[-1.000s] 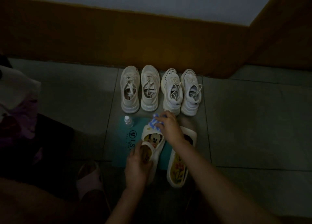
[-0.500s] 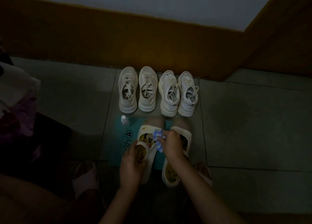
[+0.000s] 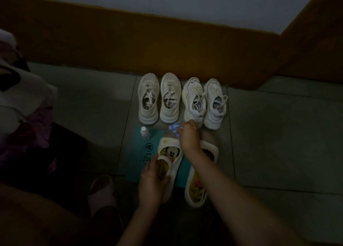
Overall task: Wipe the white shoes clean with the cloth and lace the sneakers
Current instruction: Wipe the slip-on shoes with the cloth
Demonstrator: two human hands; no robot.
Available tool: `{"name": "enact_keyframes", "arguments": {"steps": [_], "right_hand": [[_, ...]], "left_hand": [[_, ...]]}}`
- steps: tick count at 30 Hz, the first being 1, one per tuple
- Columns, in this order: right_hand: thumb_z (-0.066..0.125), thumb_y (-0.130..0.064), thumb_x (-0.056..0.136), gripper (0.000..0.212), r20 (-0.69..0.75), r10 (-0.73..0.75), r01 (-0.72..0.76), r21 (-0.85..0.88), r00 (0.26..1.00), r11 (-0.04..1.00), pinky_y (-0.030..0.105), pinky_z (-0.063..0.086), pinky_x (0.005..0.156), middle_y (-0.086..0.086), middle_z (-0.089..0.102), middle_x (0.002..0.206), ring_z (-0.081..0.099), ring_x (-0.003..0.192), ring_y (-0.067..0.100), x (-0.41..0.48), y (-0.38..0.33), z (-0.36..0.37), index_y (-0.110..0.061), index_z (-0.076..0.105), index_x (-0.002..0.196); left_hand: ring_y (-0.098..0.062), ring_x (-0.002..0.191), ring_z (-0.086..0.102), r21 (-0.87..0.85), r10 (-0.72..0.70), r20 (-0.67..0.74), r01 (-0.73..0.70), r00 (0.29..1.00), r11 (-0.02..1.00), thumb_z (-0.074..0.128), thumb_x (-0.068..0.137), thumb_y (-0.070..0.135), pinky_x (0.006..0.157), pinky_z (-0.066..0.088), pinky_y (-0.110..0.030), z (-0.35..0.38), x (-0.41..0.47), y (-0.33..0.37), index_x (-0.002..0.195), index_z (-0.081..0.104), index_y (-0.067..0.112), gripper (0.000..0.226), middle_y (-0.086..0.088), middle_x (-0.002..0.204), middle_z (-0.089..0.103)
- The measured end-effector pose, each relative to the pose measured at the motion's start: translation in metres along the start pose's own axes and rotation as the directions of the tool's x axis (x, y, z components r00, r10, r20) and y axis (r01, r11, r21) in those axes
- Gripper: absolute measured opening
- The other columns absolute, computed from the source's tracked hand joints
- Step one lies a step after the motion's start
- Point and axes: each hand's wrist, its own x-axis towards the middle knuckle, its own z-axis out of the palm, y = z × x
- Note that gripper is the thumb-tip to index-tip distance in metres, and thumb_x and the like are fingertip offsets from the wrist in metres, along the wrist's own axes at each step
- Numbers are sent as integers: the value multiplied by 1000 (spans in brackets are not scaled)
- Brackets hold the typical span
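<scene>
The left grip (image 3: 151, 182) holds the white shoe (image 3: 165, 142) by its heel, toe pointing away. The right grip (image 3: 188, 136), nearer the toe, pinches the cloth (image 3: 174, 128) there. I think it touches the toe, but it's dark.

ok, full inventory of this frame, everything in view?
cream sneakers: 2, cream, by wall, left pair
white sneakers: 2, white, by wall, right pair
left slip-on: 1, white, cartoon insole, on mat
right slip-on: 1, white, beside it
cloth: 1, blue-white, at left slip-on's toe
bottle: 1, clear, on mat
mat: 1, teal, under left slip-on
slipper: 1, pink, lower left
fabric: 1, white-purple, left edge
left hand: 1, grips left slip-on
right hand: 1, holds cloth
</scene>
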Motion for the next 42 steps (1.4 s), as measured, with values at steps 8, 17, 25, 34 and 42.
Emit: {"name": "enact_keyframes", "arguments": {"steps": [8,17,25,34,42], "right_hand": [[47,-5,94,27,52,-51,49,31,997,998,-4,30,74,-5,48,97,54,99,6,-41,19,-2,4,57,117],[58,-14,90,30,43,14,-19,129,999,991,19,35,83,17,58,120,55,109,26,-46,21,-14,-2,63,117],[52,-13,93,33,-38,99,-92,153,994,984,24,34,91,21,53,125,51,114,31,-24,17,-3,4,56,122],[53,-12,93,26,15,14,-16,69,1000,997,20,31,79,20,52,120,52,108,30,-67,26,3,-1,61,115],[53,-9,92,30,-61,-79,82,58,995,995,14,33,82,18,50,114,50,108,32,0,-8,-23,2,58,120]], "left_hand": [[-23,118,50,-5,9,-10,-9,1000,1000,77,70,17,91,45,-31,0,1,-1,139,39,19,79,-7,134,49],[-24,119,50,-16,11,-17,-11,1000,1000,77,69,17,92,46,-33,-1,-1,1,139,39,18,80,-8,135,50],[-24,118,50,-10,3,-4,-3,1000,1000,77,69,19,89,45,-32,-2,-1,2,139,39,19,80,-6,134,49],[-26,119,50,-5,-9,-6,9,1000,1000,77,69,21,91,48,-38,-1,0,2,140,38,19,81,-8,135,49],[-23,120,48,2,-20,5,20,1000,1000,77,71,22,91,48,-37,-1,-2,2,140,35,23,81,-5,136,47]]}}
